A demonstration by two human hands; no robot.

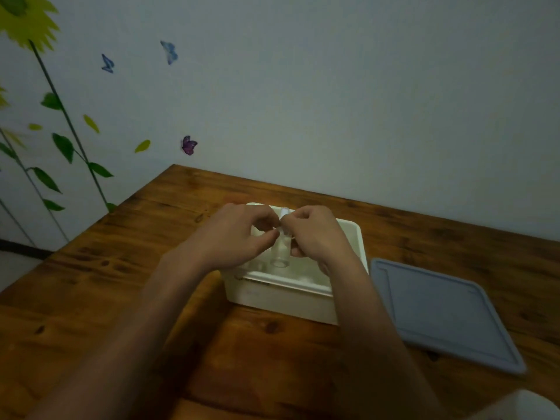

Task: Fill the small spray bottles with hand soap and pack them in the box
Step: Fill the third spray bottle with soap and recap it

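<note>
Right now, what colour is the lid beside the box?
Grey-blue lid, clearest in the head view.

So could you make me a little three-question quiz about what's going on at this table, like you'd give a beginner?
1. True or false: the grey lid is on the white box.
2. What do the left hand and right hand hold between them? A) a sponge B) a small clear bottle C) a spoon
3. Fill in: the hands work directly above the ____.

Key
1. False: the lid lies flat on the wooden table, to the right of the box.
2. B: both hands have a grip on it, fingers pinching near its top.
3. Box, which stands open.
</note>
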